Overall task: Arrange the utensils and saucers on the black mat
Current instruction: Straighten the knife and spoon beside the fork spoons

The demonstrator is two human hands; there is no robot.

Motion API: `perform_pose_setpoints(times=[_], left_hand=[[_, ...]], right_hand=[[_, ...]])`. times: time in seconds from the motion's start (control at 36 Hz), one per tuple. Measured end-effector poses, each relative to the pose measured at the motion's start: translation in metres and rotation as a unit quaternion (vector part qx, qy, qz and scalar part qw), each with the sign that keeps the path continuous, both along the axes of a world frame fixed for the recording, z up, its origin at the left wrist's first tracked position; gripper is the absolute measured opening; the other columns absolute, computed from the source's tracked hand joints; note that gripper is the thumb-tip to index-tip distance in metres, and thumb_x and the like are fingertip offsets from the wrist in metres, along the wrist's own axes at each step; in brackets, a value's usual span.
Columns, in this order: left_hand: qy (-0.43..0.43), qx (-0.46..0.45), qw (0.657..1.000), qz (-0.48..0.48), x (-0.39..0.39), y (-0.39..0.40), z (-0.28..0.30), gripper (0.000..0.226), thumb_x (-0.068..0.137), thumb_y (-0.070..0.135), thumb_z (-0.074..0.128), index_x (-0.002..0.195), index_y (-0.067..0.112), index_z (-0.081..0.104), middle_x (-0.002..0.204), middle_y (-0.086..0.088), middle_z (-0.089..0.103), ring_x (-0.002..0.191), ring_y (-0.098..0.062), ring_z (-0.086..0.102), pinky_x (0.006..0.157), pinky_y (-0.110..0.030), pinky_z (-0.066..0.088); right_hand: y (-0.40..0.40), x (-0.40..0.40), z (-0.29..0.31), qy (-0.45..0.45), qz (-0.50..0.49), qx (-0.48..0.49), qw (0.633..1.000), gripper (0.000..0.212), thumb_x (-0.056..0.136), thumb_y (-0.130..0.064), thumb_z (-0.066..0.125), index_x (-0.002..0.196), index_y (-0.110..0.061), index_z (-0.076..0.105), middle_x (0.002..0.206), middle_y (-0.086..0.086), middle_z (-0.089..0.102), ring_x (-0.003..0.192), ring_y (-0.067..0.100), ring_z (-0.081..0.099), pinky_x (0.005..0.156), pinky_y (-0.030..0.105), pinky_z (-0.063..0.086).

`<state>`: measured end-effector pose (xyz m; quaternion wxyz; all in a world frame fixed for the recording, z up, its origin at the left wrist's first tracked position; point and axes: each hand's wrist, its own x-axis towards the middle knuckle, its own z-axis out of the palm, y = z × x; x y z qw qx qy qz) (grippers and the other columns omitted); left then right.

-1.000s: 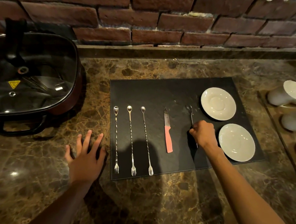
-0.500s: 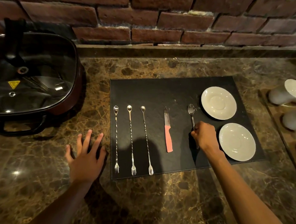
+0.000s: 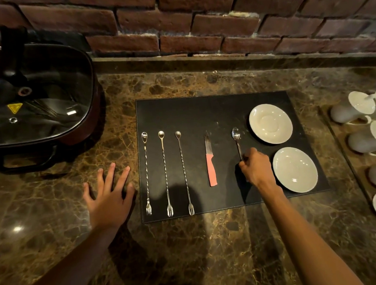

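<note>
Steel spoon (image 3: 236, 137) within right grip (image 3: 257, 169)

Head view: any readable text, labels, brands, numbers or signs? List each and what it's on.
No words, brands or numbers can be read anywhere.
Yellow triangular warning sticker on the glass lid of the electric pan: its symbol is too small and blurred to make out.
Knife, spoon, saucers and black mat: no visible markings.
</note>
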<state>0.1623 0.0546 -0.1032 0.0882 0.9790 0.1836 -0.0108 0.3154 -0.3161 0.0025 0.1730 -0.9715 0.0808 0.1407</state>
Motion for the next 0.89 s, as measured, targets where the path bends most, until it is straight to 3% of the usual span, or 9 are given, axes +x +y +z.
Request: perform_pose_setpoints(times=[0.11, 0.28, 0.42, 0.5, 0.78, 0.89], left_hand=[[-0.007, 0.000, 1.000, -0.004, 0.000, -0.001, 0.001, 0.052, 0.102, 0.053, 0.030, 0.153, 0.047, 0.036, 0.168, 0.007, 0.026, 0.157, -0.023, 0.018, 0.122, -0.058, 0.003], [0.005, -0.035, 0.999, 0.010, 0.001, -0.002, 0.005, 0.052, 0.102, 0.057, 0.024, 0.153, 0.053, 0.029, 0.170, 0.013, 0.017, 0.158, -0.017, 0.010, 0.118, -0.041, -0.021], [0.025, -0.034, 0.999, 0.005, 0.000, 0.001, 0.002, 0.054, 0.101, 0.063, 0.010, 0.155, 0.057, 0.012, 0.171, 0.015, 0.009, 0.159, -0.017, 0.004, 0.121, -0.052, -0.007], [0.031, -0.052, 0.998, -0.001, -0.001, 0.004, 0.004, 0.055, 0.100, 0.066, 0.011, 0.155, 0.058, 0.015, 0.171, 0.014, 0.013, 0.158, -0.021, 0.009, 0.122, -0.056, -0.003], [0.058, -0.067, 0.996, 0.002, -0.046, -0.012, 0.025, 0.054, 0.104, 0.057, 0.029, 0.157, 0.051, 0.020, 0.171, 0.012, 0.013, 0.158, -0.017, 0.011, 0.125, -0.050, 0.003], [0.085, -0.081, 0.993, 0.007, -0.071, -0.025, 0.036, 0.057, 0.104, 0.058, 0.029, 0.159, 0.049, 0.015, 0.172, 0.012, 0.007, 0.159, -0.016, 0.005, 0.125, -0.048, 0.002]], right_hand=[[-0.002, -0.011, 0.002, -0.002, -0.003, 0.006, 1.000, 0.023, 0.088, -0.023, 0.062, 0.103, -0.006, 0.056, 0.098, 0.016, 0.066, 0.090, 0.035, 0.063, 0.081, 0.051, 0.054], [-0.007, -0.034, 0.003, -0.014, -0.025, 0.042, 0.999, 0.017, 0.087, -0.018, 0.064, 0.099, -0.007, 0.060, 0.092, 0.012, 0.068, 0.088, 0.031, 0.064, 0.083, 0.049, 0.053], [-0.011, -0.060, 0.007, -0.022, -0.030, 0.073, 0.997, 0.013, 0.085, -0.018, 0.067, 0.095, -0.010, 0.062, 0.083, 0.008, 0.069, 0.080, 0.025, 0.066, 0.079, 0.040, 0.054], [-0.015, -0.075, 0.009, -0.010, -0.044, 0.095, 0.994, 0.009, 0.087, -0.018, 0.067, 0.092, -0.017, 0.059, 0.077, -0.001, 0.065, 0.076, 0.018, 0.064, 0.077, 0.036, 0.055], [-0.029, -0.114, 0.025, -0.019, -0.025, 0.112, 0.993, 0.010, 0.087, -0.014, 0.065, 0.096, -0.012, 0.063, 0.072, -0.005, 0.059, 0.068, 0.010, 0.057, 0.069, 0.024, 0.042], [-0.036, -0.123, 0.034, -0.010, -0.004, 0.119, 0.993, 0.010, 0.087, -0.015, 0.064, 0.097, -0.013, 0.063, 0.071, -0.005, 0.060, 0.065, 0.004, 0.055, 0.058, 0.015, 0.038]])
